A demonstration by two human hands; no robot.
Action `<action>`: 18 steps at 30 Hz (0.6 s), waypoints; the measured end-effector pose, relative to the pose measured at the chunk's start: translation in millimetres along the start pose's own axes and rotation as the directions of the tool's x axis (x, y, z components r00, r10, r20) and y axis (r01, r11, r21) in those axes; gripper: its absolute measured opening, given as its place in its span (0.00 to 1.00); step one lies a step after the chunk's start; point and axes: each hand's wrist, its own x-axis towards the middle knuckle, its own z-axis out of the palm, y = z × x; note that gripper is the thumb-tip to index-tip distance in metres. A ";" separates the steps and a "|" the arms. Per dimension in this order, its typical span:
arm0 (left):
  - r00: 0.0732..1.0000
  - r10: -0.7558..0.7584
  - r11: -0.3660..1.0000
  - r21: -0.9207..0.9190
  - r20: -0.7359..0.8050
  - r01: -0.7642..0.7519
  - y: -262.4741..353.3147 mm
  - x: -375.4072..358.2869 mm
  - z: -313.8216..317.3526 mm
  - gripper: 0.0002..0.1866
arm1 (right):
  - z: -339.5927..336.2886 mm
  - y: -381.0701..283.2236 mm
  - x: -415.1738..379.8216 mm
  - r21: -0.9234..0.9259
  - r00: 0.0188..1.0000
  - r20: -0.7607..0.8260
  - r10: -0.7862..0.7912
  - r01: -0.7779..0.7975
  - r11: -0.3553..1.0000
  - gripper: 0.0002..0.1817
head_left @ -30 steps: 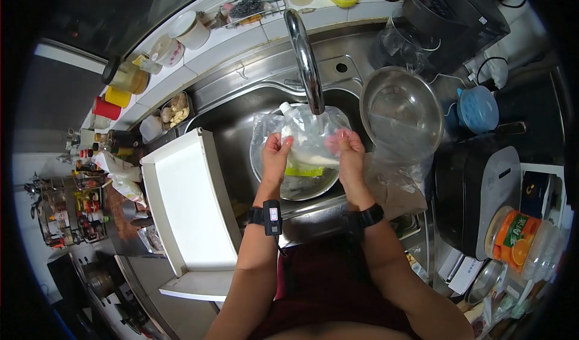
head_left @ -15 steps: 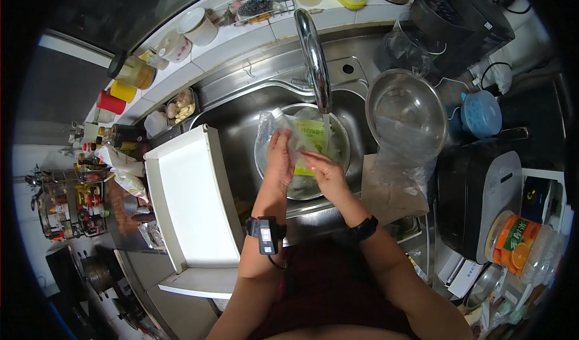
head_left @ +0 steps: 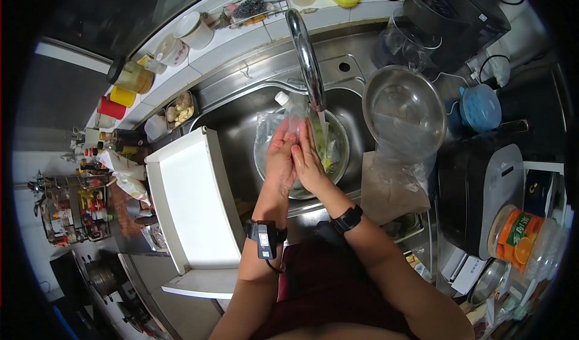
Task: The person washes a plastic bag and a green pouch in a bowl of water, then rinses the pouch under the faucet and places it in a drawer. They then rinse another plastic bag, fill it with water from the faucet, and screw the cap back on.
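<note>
Between my palms, tilted with its white cap pointing up and left, is a clear plastic bottle (head_left: 294, 108). My left hand (head_left: 281, 158) holds it from the left, fingers along its side. Pressed against the other side is my right hand (head_left: 309, 164), so most of the bottle's lower part is hidden. Both hands are over a round metal basin (head_left: 344, 162) in the steel sink (head_left: 238, 129). Water runs from the faucet (head_left: 307, 62) just right of the fingers. A yellow-green packet (head_left: 325, 147) lies in the basin, and a clear plastic bag (head_left: 265, 130) sits at its left.
A white drawer-like tray (head_left: 196, 201) stands left of the sink. To the right are a metal bowl (head_left: 404, 108), a brown paper bag (head_left: 389, 189) and a black appliance (head_left: 476, 201). Jars and cups (head_left: 196, 31) line the tiled ledge behind.
My right hand has moved up and left from the packet's edge to close against the bottle beside my left hand. The packet now shows less, partly covered by the right hand.
</note>
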 end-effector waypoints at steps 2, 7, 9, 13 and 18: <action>1.000 -0.025 1.000 0.008 -0.017 0.025 3.3 -0.7 -0.9 0.18 | -0.9 -10.7 3.0 0.063 0.999 -0.030 0.039 -0.037 0.997 0.34; 0.998 0.039 0.997 0.073 -0.043 -0.036 1.4 -5.3 -1.4 0.18 | -2.2 0.0 5.5 0.160 0.997 0.003 0.082 -0.082 0.984 0.34; 0.994 0.087 0.990 0.115 -0.071 -0.078 -5.0 -9.1 2.4 0.18 | -6.4 11.1 7.2 0.258 0.991 0.022 0.131 -0.133 0.957 0.34; 0.969 0.204 0.972 0.142 -0.136 -0.185 -3.9 -8.2 6.1 0.16 | -19.4 25.2 1.5 0.456 0.979 0.097 0.177 -0.201 0.867 0.38; 0.942 0.219 0.972 0.137 -0.256 -0.189 1.8 -7.0 13.1 0.15 | -39.6 0.6 -20.1 0.326 0.937 0.345 -0.059 -0.061 0.943 0.58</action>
